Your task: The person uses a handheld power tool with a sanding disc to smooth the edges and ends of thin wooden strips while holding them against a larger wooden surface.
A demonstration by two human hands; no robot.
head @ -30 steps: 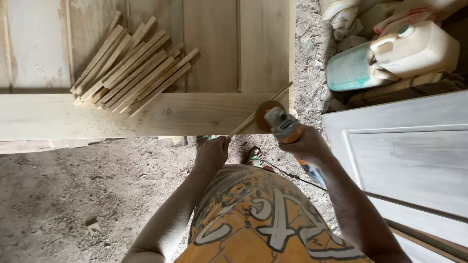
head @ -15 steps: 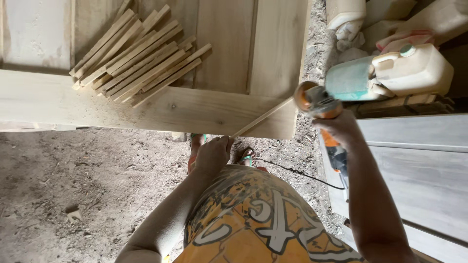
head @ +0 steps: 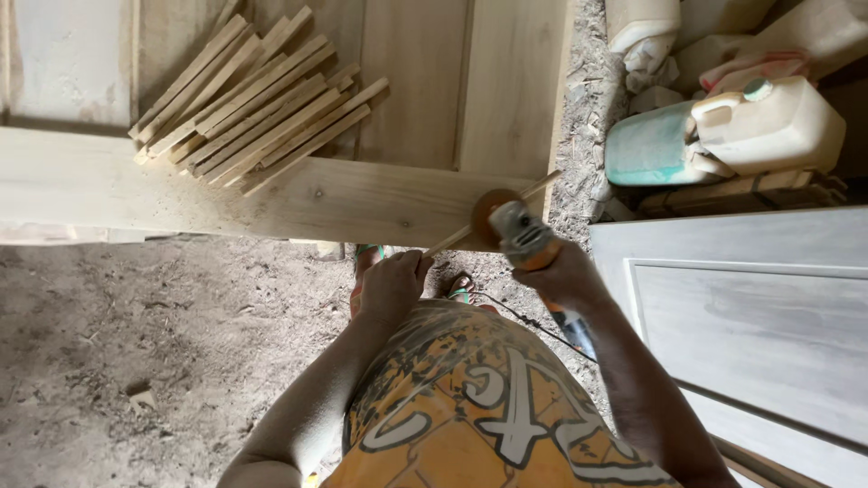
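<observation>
My left hand (head: 394, 282) grips the near end of a thin wooden strip (head: 535, 187) that slants up to the right over the edge of a wooden door frame (head: 362, 199). My right hand (head: 562, 275) holds an angle grinder (head: 520, 233). Its round sanding disc (head: 489, 213) lies against the strip near its middle. A pile of similar thin strips (head: 253, 99) rests on the door frame at the upper left.
A grey panelled door (head: 750, 316) lies to the right. Plastic jerrycans (head: 723, 136) and sacks sit at the upper right. Dirt floor (head: 136, 343) covered in sawdust spreads at the lower left. The grinder's cord (head: 515, 312) trails by my sandalled feet.
The grinder and my right hand moved right half a second ago and now sit back to the left, with the disc on the strip. My left hand keeps its hold.
</observation>
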